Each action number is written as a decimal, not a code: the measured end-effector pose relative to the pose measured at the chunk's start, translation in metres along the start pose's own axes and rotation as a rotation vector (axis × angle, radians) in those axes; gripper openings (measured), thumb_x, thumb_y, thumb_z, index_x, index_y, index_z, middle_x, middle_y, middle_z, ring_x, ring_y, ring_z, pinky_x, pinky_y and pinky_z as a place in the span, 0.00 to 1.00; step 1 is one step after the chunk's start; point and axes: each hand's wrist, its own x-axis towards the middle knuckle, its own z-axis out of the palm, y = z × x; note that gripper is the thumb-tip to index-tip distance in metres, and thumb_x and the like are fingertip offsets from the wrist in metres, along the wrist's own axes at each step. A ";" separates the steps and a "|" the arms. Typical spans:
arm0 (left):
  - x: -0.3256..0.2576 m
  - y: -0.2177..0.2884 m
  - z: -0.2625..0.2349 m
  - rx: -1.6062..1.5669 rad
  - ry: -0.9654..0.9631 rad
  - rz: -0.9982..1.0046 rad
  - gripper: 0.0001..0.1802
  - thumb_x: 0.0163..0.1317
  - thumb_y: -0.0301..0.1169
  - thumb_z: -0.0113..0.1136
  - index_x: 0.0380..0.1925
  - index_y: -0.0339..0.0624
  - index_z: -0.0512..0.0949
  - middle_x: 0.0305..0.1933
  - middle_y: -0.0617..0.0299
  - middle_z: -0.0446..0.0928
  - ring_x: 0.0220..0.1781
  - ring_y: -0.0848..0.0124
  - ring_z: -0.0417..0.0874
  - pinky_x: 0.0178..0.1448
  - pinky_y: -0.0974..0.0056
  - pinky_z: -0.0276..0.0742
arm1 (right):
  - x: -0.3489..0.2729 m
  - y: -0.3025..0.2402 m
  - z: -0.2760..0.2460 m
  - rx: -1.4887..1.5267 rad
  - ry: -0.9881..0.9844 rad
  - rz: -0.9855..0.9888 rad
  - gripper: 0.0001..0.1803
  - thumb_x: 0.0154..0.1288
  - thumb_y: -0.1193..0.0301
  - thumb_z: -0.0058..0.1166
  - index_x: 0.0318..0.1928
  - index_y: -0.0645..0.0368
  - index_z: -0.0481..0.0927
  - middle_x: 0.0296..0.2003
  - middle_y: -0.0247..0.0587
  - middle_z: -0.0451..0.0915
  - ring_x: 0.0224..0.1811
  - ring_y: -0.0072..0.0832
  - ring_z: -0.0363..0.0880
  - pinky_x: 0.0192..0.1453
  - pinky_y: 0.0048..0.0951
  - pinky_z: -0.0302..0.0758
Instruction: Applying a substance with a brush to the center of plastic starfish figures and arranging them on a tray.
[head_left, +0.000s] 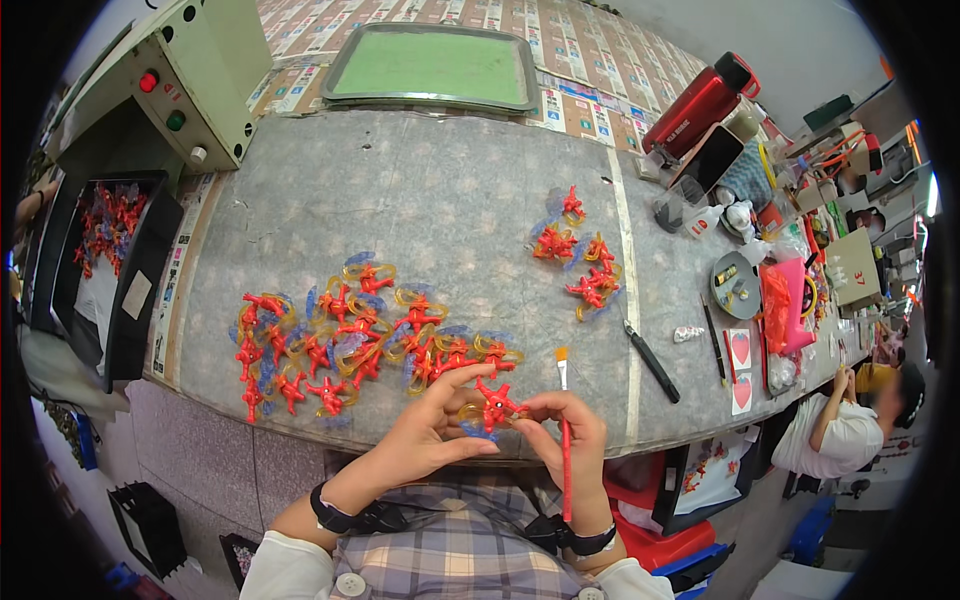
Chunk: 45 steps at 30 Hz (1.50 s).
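Note:
In front of my body, at the near table edge, my left hand [436, 424] curls its thumb and fingers round a small red plastic figure [495, 406] with a yellow loop and clear blue part. My right hand [574, 432] has a red-handled paintbrush [567, 470] between its fingers, orange bristles pointing away from me. Its thumb and forefinger also meet at the figure's right side; whether they pinch it is hard to make out. Left of my hands lies a spread of similar red figures [330, 345]. A smaller group of these figures [590, 285] sits farther off to the right.
A green-lined metal tray [432, 65] lies at the back. At left are a machine [170, 90] with buttons and a black bin [135, 270] of figures. Cutters [652, 362], a red thermos [695, 108] and a grey dish [736, 287] are on the right. Another person [830, 435] sits at right.

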 end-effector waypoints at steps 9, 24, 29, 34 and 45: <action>-0.002 -0.004 -0.004 -0.088 -0.057 0.038 0.39 0.54 0.18 0.62 0.64 0.43 0.54 0.52 0.55 0.74 0.55 0.72 0.75 0.51 0.70 0.74 | -0.001 -0.005 -0.001 0.301 0.082 0.029 0.14 0.66 0.74 0.50 0.51 0.62 0.72 0.32 0.38 0.79 0.35 0.19 0.75 0.44 0.21 0.71; -0.003 -0.005 -0.005 -0.015 -0.088 0.042 0.41 0.54 0.22 0.65 0.66 0.43 0.55 0.50 0.58 0.75 0.52 0.74 0.76 0.51 0.70 0.73 | 0.027 -0.039 -0.019 -0.300 -0.099 -0.455 0.09 0.59 0.69 0.56 0.25 0.61 0.77 0.25 0.40 0.77 0.26 0.36 0.73 0.32 0.31 0.67; -0.003 -0.011 -0.007 0.187 -0.034 0.125 0.42 0.51 0.28 0.69 0.65 0.46 0.58 0.50 0.56 0.77 0.51 0.72 0.77 0.52 0.66 0.73 | 0.030 -0.038 -0.022 -0.243 -0.105 -0.428 0.07 0.56 0.72 0.57 0.26 0.60 0.76 0.23 0.41 0.75 0.27 0.39 0.73 0.31 0.33 0.68; -0.006 -0.004 -0.006 0.216 -0.038 0.112 0.41 0.51 0.28 0.69 0.64 0.44 0.59 0.50 0.57 0.77 0.51 0.72 0.77 0.50 0.67 0.73 | 0.031 -0.027 -0.017 -0.243 0.029 -0.356 0.04 0.60 0.75 0.54 0.34 0.62 0.78 0.28 0.40 0.79 0.27 0.31 0.75 0.32 0.27 0.71; -0.004 -0.002 -0.008 0.116 0.000 0.067 0.41 0.49 0.24 0.69 0.63 0.41 0.58 0.45 0.58 0.78 0.50 0.74 0.77 0.50 0.69 0.71 | 0.006 -0.006 -0.016 0.138 -0.183 0.187 0.08 0.66 0.76 0.47 0.39 0.63 0.80 0.28 0.37 0.81 0.28 0.16 0.76 0.32 0.17 0.72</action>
